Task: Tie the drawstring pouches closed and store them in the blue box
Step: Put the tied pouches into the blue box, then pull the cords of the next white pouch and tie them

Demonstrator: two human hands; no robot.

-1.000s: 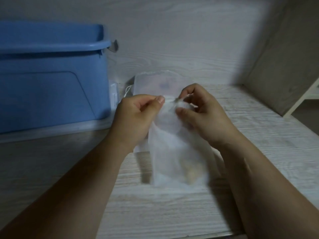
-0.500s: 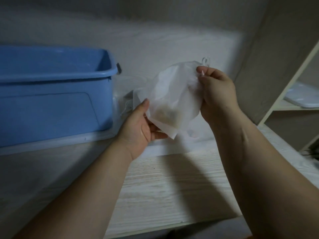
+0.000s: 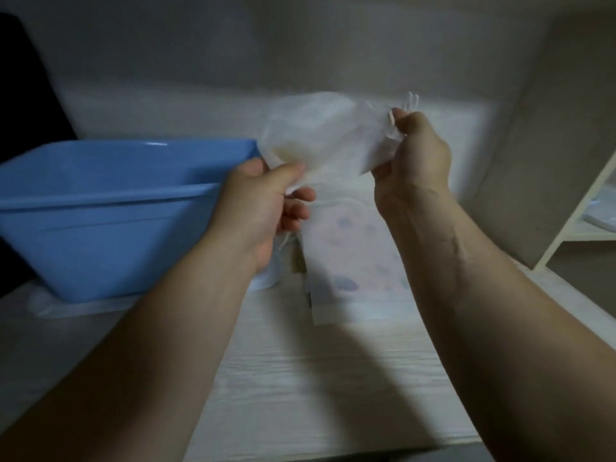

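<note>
Item 1. Pouch in hand [image 3: 320, 135]: white, translucent, held in the air just right of the blue box [image 3: 110, 208] and above its rim level. It is stretched sideways between both hands, its bottom end toward the box and its gathered neck away from it; this is judged to keep the neck bunched while the string is worked.

Item 2. Left hand [image 3: 263, 208]: closed on the pouch's lower corner, thumb on top and fingers beneath, immediately beside the box's right wall. The grip is judged to serve as an anchor against the pull at the other end.

Item 3. Right hand [image 3: 413, 155]: farther right of the box, pinched shut on the gathered neck, with the drawstring ends [image 3: 411, 100] protruding above the fingertips. Whether a knot is finished cannot be told; the area is blurred.

Item 4. Blue box: open-topped, set on the pale wooden surface [image 3: 333, 378]. No contents can be made out in the visible part of its interior.

Item 5. Further pouches [image 3: 350, 261]: a flat pile, the top one showing bluish spots, laid on the surface just right of the box, below the held pouch. They are judged to be awaiting tying.
</note>
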